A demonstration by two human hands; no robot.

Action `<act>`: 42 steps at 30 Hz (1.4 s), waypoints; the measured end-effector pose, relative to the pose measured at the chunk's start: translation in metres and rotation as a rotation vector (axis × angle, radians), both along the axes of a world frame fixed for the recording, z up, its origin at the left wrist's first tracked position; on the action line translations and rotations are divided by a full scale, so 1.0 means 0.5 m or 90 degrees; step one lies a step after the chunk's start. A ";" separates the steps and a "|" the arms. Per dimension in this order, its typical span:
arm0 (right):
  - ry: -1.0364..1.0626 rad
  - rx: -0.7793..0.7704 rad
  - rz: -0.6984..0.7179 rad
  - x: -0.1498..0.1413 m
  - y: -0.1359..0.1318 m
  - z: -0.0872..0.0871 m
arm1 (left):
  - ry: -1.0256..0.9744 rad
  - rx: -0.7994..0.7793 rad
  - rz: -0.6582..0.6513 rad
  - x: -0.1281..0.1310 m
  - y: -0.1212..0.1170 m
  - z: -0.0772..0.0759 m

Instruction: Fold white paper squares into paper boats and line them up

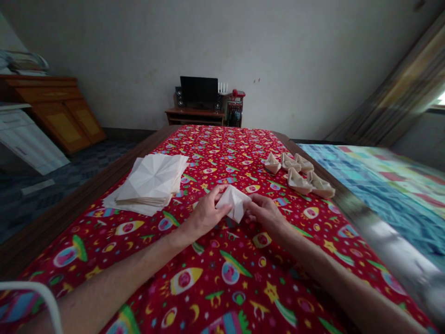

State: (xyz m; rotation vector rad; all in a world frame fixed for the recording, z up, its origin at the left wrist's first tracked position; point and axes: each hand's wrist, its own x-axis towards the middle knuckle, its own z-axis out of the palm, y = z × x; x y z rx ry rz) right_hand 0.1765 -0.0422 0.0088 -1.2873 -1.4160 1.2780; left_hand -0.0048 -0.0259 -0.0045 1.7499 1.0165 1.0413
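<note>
L hand (206, 213) & R hand (264, 211) both pinch folded white paper (234, 202), prob. mid-fold; creased sheet stack (151, 178) to left, paper boats (299, 175) to right.

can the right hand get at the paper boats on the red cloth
Probably yes. The right hand is close to the folded paper boats, with only the red patterned cloth between them. It would likely first have to release the folded white paper it shares with the left hand.

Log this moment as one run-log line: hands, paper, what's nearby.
left hand: holding folded white paper | right hand: holding same paper | nearby: creased paper stack, folded paper boats | surface: red printed cloth
</note>
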 end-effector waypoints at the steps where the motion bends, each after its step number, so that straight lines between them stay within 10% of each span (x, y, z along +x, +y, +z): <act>1: -0.067 0.017 0.009 0.001 -0.003 -0.002 | 0.028 0.003 0.007 -0.003 -0.001 0.006; 6: -0.474 0.372 -0.023 0.016 -0.014 -0.013 | 0.257 0.100 -0.001 -0.017 0.000 0.014; 15: -0.580 0.605 0.170 0.026 -0.010 -0.027 | 0.380 0.385 0.030 -0.044 -0.002 -0.009; 22: -0.668 0.626 0.159 0.026 -0.019 -0.016 | 0.339 0.381 -0.181 -0.082 -0.007 0.003; 42: -0.454 0.549 0.193 -0.001 0.000 -0.021 | 0.305 0.377 -0.145 -0.070 -0.012 -0.001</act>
